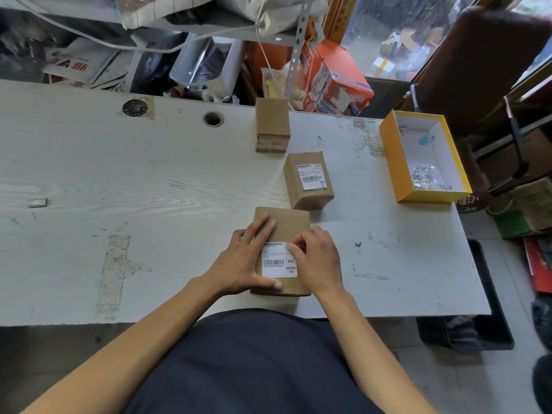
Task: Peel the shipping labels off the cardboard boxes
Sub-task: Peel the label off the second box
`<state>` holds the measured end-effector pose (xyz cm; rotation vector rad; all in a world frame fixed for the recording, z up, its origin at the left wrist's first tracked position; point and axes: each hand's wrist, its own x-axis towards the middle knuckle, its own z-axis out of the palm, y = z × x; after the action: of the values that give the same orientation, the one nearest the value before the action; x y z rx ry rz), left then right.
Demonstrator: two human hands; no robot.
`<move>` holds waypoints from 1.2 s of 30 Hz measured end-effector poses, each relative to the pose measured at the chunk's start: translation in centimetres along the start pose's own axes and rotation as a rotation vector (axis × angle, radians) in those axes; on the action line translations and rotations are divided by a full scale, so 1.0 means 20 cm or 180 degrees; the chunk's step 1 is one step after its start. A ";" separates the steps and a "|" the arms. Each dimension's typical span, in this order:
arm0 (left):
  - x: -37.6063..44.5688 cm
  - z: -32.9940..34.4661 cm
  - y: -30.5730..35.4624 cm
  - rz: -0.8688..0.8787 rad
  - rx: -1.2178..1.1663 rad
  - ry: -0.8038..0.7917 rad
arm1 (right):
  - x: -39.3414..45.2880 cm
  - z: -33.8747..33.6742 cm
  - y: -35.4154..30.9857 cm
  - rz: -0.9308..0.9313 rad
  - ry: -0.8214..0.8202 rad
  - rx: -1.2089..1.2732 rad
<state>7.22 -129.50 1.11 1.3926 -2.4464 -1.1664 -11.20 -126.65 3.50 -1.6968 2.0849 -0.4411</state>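
While both hands' fingers (294,249) pinching nearest box's (286,225) label (277,264); labelled box (307,180), yellow tray (394,162) beyond.

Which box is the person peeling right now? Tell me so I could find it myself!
Look at the big pale table and find the row of three brown boxes. The one being peeled is the nearest box, under both hands: the left hand holds it steady while the right hand picks at the top corner of its white label. The other two boxes sit untouched.
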 end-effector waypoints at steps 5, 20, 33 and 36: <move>0.00 0.00 0.00 0.0009 0.0009 -0.0014 | 0.00 0.00 0.00 -0.0101 0.0022 -0.0181; 0.00 0.00 0.00 -0.0012 -0.0015 -0.0030 | -0.01 -0.02 -0.01 -0.0056 -0.0021 -0.0145; 0.00 0.00 0.00 -0.0019 0.0006 -0.0027 | -0.02 -0.02 -0.02 0.0024 -0.0039 -0.0127; 0.00 0.00 0.00 -0.0016 0.0009 -0.0016 | -0.02 -0.02 -0.02 0.0022 -0.0033 -0.0116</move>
<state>7.18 -129.54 1.08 1.3991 -2.4503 -1.1692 -11.06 -126.37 4.03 -1.7082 2.1032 -0.3937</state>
